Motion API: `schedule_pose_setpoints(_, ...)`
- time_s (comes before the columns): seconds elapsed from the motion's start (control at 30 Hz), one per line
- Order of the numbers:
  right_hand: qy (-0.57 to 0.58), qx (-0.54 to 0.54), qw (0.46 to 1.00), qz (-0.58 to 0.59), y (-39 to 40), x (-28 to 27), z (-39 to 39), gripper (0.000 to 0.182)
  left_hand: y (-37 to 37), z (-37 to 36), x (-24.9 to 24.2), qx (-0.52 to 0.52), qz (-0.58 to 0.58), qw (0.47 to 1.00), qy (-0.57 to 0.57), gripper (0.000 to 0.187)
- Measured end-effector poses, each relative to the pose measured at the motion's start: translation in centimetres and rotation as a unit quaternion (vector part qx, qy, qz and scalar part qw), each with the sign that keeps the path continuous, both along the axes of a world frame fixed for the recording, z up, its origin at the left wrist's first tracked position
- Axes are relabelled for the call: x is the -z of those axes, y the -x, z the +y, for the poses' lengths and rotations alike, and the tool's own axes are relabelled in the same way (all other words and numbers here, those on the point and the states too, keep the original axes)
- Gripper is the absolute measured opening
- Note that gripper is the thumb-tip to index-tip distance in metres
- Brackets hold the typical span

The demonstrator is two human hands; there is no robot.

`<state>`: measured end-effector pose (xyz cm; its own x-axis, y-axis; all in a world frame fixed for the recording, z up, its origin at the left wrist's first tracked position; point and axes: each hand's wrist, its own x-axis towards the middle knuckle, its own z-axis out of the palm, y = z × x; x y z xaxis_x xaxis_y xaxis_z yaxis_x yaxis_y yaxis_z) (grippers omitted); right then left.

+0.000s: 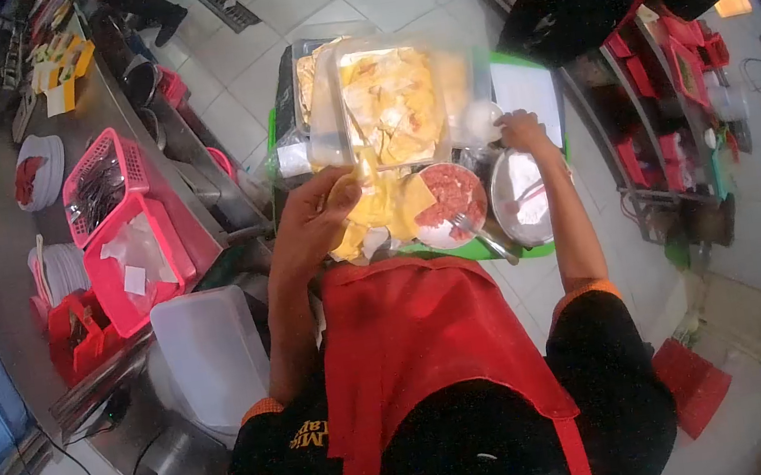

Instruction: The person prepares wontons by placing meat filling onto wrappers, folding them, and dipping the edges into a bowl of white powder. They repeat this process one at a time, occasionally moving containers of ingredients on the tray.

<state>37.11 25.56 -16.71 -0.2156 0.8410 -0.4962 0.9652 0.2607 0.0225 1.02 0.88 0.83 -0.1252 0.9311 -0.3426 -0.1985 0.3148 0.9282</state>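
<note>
My left hand (329, 208) is closed on a small yellow piece (365, 164) by the near left corner of a clear plastic container. Pale yellow folded pieces (392, 106) fill that container. Just right of my left hand, a white bowl holds pinkish minced filling (452, 197), with a fork (476, 230) resting in it. My right hand (520, 131) reaches toward a small white round item (481, 121); its fingertips are too small to read clearly. Below my right hand is a round metal tray (522, 200).
A green tray (469, 250) lies under the food. At left, a steel counter (13, 223) carries pink baskets (133, 256), stacked white plates (45, 171) and a translucent bin (212, 356). Shelves with red bins (623, 71) stand at right, and another person's leg (148, 4) shows at upper left.
</note>
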Motion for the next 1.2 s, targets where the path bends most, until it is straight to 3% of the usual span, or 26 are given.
schedule_pose_setpoints(0.13,0.009,-0.029,0.999,-0.03,0.7,1.5,-0.1,0.033,0.5,-0.1,0.5,0.057,-0.017,0.998,0.003,0.026)
schedule_pose_setpoints(0.27,-0.046,-0.006,0.995,0.09,-2.0,0.9,1.0,0.034,0.8,-0.6,0.0,0.068,0.006,0.998,-0.005,0.03)
schedule_pose_setpoints(0.33,-0.203,-0.02,0.955,0.217,-0.3,-4.0,-0.8,0.029,1.1,-0.5,0.4,0.103,0.069,0.989,-0.085,0.034)
schedule_pose_setpoints(0.37,-0.225,-0.044,0.923,0.31,1.6,-7.9,-2.1,0.027,1.0,-0.4,0.4,0.096,0.071,0.989,-0.081,0.034)
schedule_pose_setpoints(0.4,-0.201,-0.005,0.904,0.376,4.7,-12.5,-4.4,0.027,1.0,-0.1,0.2,0.12,0.087,0.986,-0.079,0.035)
schedule_pose_setpoints(0.47,-0.125,-0.05,0.852,0.506,8.9,-18.0,-7.8,0.032,0.6,0.6,-0.1,0.15,0.104,0.98,-0.077,0.036)
schedule_pose_setpoints(0.57,-0.004,-0.186,0.766,0.615,13.6,-21.9,-12.2,0.035,-0.3,1.5,-0.2,0.213,0.119,0.968,-0.057,0.035)
schedule_pose_setpoints(0.63,-0.03,-0.236,0.756,0.609,14.6,-22.7,-13.2,0.03,-0.6,1.3,0.4,0.174,0.09,0.975,-0.104,0.034)
schedule_pose_setpoints(0.7,-0.05,-0.249,0.789,0.559,14.6,-22.5,-13.4,0.023,-0.3,1.2,0.0,0.166,0.097,0.978,-0.08,0.031)
schedule_pose_setpoints(0.87,-0.026,-0.145,0.765,0.627,14.9,-22.0,-14.5,0.019,0.1,0.4,-2.1,0.139,0.058,0.988,-0.021,0.024)
schedule_pose_setpoints(0.93,-0.016,-0.235,0.768,0.596,15.1,-22.1,-14.6,0.027,-0.1,0.2,-1.7,0.102,0.053,0.991,-0.065,0.02)
schedule_pose_setpoints(1.03,0.037,-0.208,0.785,0.583,15.1,-22.7,-14.9,0.037,-0.1,0.1,-1.6,0.057,-0.016,0.994,-0.09,0.018)
schedule_pose_setpoints(1.2,0.018,-0.244,0.793,0.558,15.7,-23.0,-15.0,0.041,0.4,-0.2,-2.1,0.061,-0.013,0.996,-0.065,0.016)
